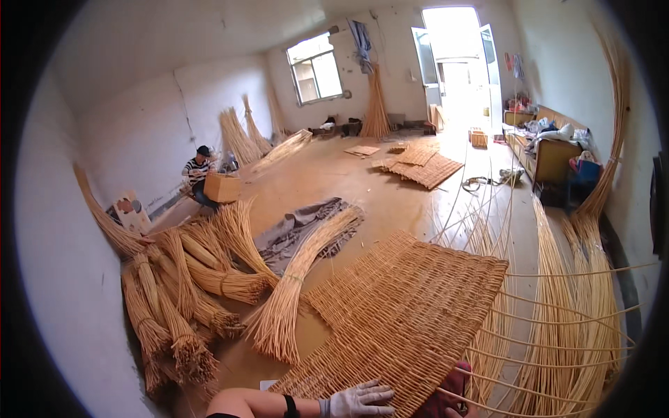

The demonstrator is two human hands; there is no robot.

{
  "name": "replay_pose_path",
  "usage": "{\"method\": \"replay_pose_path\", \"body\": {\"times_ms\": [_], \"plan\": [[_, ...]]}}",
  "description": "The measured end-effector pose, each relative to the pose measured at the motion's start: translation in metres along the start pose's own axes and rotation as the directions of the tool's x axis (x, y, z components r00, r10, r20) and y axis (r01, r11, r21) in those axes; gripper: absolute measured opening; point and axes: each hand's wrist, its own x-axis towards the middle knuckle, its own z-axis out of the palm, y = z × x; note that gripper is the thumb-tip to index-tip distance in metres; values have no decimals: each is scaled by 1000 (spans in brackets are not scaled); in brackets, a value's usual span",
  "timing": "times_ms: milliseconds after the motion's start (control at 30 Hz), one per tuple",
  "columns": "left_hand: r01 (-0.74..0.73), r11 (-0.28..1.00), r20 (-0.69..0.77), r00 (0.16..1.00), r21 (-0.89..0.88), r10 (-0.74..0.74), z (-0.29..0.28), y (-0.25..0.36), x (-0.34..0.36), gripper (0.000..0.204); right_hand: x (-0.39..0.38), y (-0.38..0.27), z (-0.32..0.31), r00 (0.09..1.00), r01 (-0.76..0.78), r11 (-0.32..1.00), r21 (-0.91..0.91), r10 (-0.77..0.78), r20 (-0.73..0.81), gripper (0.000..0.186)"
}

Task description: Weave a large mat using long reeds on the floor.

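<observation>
A large woven wicker panel [418, 306] lies tilted in front of me, with long loose rods [557, 355] sticking out from its right edge. My left hand [357, 401], in a pale work glove, rests flat on the panel's near part with its fingers spread. A dark strap [290, 405] circles the left wrist. At the lower edge, beside dark red cloth [451, 386], a small part of my right hand [453, 405] shows under the panel's right side; most of it is cut off, and its grip is hidden. Another woven panel [341, 289] lies partly beneath the large one.
Bundles of wicker rods [188, 299] are heaped at the left, and one bundle [306, 265] lies on a grey cloth [289, 233]. More rods [592, 292] lie along the right wall. A co-worker [200, 171] sits far left with a wicker box [221, 188]. Finished panels [425, 167] lie toward the doorway.
</observation>
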Motion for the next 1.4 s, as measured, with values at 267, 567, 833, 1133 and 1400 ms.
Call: {"method": "replay_pose_path", "body": {"times_ms": [267, 567, 833, 1133, 1400], "plan": [[38, 999, 6, 999, -14, -38, 1, 6, -8, 63, -5, -4, 0, 998, -62, 997, -50, 60, -27, 25], [-80, 990, 41, 996, 118, 75, -9, 1, 10, 61, 3, -6, 2, 998, -43, 984, -175, 34, -52, 27], [-10, 998, -121, 993, -57, 3, -6, -5, 15, 70, 14, 13, -6, 996, 80, 951, -297, -84, 1, 30], [230, 968, -167, 955, -101, -244, -4, -1, 22, 85, 14, 18, -10, 1000, 0, 968, -252, 4, 15, 36], [288, 949, -223, 924, -128, -311, -2, -1, 26, 85, 28, 48, -17, 1000, 16, 934, -357, -8, 22, 39]]}}
